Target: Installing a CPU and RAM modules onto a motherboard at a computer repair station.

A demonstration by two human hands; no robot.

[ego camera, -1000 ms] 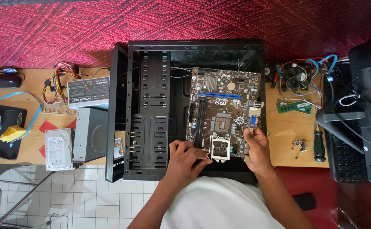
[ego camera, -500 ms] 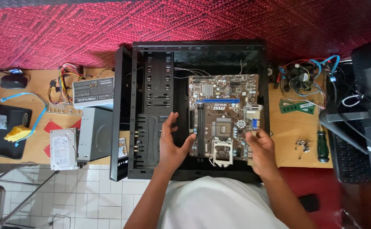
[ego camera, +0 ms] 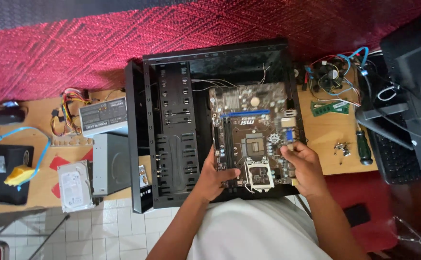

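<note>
The left hand (ego camera: 216, 174) and the right hand (ego camera: 303, 163) are both grasping the motherboard (ego camera: 252, 135) by its near corners, holding it inside the open black computer case (ego camera: 181, 130) lying on the wooden table (ego camera: 42, 192)

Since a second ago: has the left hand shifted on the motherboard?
Yes. The left hand left the board's near edge beside the socket, swung out over the case floor, and now grips the left edge of the motherboard. The right hand stays on the right edge.

Head view, straight down, near desk (ego camera: 32, 192).
</note>
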